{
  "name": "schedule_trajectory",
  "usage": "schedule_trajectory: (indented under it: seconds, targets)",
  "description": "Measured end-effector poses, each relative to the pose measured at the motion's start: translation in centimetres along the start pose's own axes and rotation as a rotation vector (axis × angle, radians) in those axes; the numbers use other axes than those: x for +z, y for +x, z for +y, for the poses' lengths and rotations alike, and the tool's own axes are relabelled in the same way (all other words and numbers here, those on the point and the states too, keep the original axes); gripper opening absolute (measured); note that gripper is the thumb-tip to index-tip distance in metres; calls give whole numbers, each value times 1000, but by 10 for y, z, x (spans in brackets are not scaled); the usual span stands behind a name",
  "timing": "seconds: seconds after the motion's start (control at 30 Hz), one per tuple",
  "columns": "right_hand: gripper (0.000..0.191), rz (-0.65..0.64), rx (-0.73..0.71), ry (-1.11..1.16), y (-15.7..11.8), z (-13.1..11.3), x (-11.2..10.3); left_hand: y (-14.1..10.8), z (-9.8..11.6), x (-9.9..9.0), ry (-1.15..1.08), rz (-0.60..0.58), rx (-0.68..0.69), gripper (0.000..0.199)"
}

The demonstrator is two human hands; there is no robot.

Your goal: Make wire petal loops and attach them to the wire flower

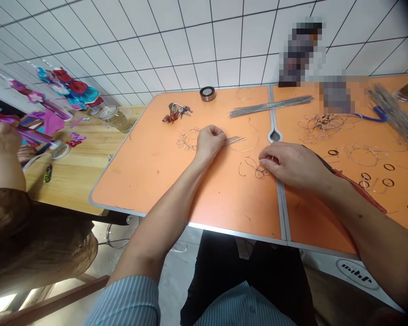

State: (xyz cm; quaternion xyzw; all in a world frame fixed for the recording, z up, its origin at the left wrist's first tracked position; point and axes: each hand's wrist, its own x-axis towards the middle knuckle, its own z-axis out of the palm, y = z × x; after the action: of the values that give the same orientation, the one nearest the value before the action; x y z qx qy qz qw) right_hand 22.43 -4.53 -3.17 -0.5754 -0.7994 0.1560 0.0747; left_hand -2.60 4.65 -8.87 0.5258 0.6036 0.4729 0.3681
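Note:
My left hand [210, 141] rests on the orange table, its fingers closed on one end of a small bundle of thin metal wires [235, 140] that points right. Beside its wrist lies a set of loose wire loops [187, 138]. My right hand [287, 161] is lowered by the table's centre seam, thumb and fingers pinched together at a small tangle of thin dark wire [260, 172]. A large curved wire [257, 136] lies between the hands. Under my right forearm are red-handled pliers [362, 192], partly covered.
Long straight wires [270, 106] lie across the seam at the back, near a round tin [207, 93] and keys [180, 111]. Coiled wire [323, 123] and several dark rings [389, 167] are at right. Another person's hand [2, 140] is at the wooden table [78, 167] on the left.

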Motion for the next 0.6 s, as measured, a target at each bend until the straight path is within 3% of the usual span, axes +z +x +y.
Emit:
schedule_trajectory:
  seconds: [0.3,0.6]
  targets:
    - [26,-57,-27,20,2,2,2,0,1,-6,352,-13,92,15]
    - [23,-76,-10,-52,1,-1,5,-7,18,-9,545,-48,31,15]
